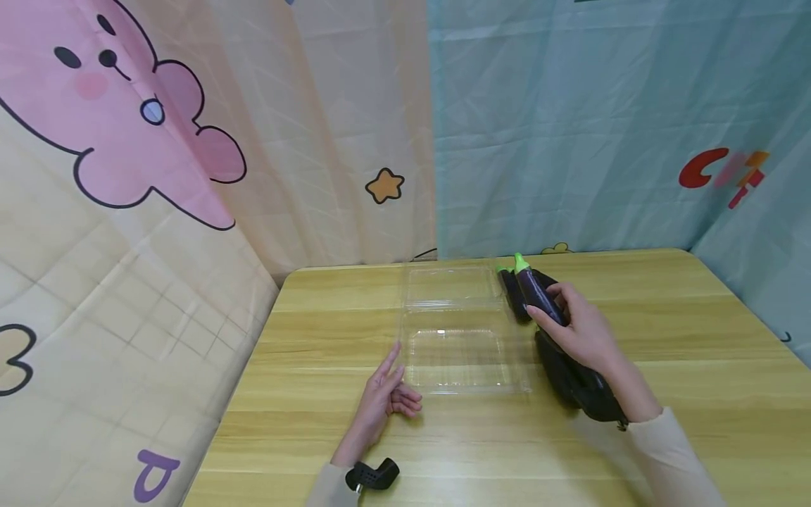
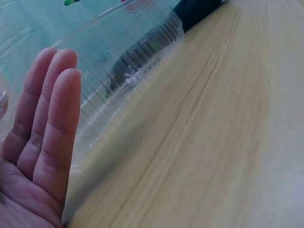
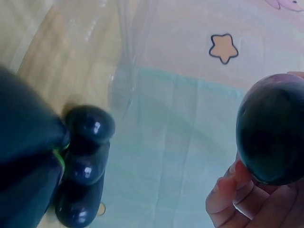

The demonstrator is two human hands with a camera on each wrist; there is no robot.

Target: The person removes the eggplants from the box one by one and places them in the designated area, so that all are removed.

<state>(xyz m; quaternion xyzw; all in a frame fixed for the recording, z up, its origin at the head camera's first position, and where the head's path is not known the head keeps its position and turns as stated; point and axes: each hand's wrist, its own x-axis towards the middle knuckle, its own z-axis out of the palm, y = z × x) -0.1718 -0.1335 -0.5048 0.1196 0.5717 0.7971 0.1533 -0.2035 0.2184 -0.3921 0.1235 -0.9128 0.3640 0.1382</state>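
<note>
My right hand (image 1: pixel 579 331) grips a dark purple eggplant (image 1: pixel 533 287) with a bright green stem, above other eggplants at the right of the table. In the right wrist view the rounded end of the held eggplant (image 3: pixel 270 130) faces the camera, with fingers around it. A clear plastic clamshell box (image 1: pixel 456 360) lies opened out, its lid half (image 1: pixel 453 284) toward the back. At the box's front left corner is my left hand (image 1: pixel 383 398), holding nothing. Its fingers (image 2: pixel 61 128) look straight in the left wrist view; whether they touch the box I cannot tell.
Several more eggplants lie right of the box: smaller ones (image 1: pixel 514 299) near the back and large ones (image 1: pixel 573 377) nearer the front, partly under my right forearm. Printed curtains (image 1: pixel 557 127) hang behind and beside the wooden table (image 1: pixel 304 324).
</note>
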